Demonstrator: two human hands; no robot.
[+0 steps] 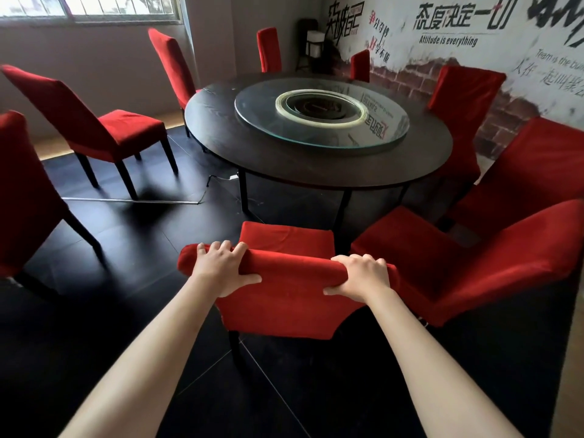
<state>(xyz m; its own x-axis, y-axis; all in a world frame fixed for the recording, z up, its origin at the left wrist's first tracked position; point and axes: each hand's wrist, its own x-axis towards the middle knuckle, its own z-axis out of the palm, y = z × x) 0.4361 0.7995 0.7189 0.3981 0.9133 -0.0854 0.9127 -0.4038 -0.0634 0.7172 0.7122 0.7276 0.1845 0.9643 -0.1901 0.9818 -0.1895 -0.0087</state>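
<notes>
A red fabric-covered chair [286, 298] stands right in front of me, its seat pointing toward the round dark table [316, 165]. My left hand [221, 267] grips the top of the chair's backrest near its left end, fingers curled over the far side and thumb on the near side. My right hand [363, 276] grips the same top edge near its right end in the same way. The chair's front edge sits close to the table's near rim.
A glass turntable [319, 134] lies on the table. More red chairs ring it: one close on the right [474, 270], others at the far right [537, 172], left [104, 128] and back [268, 49]. A cable [208, 184] runs across the dark floor at the left.
</notes>
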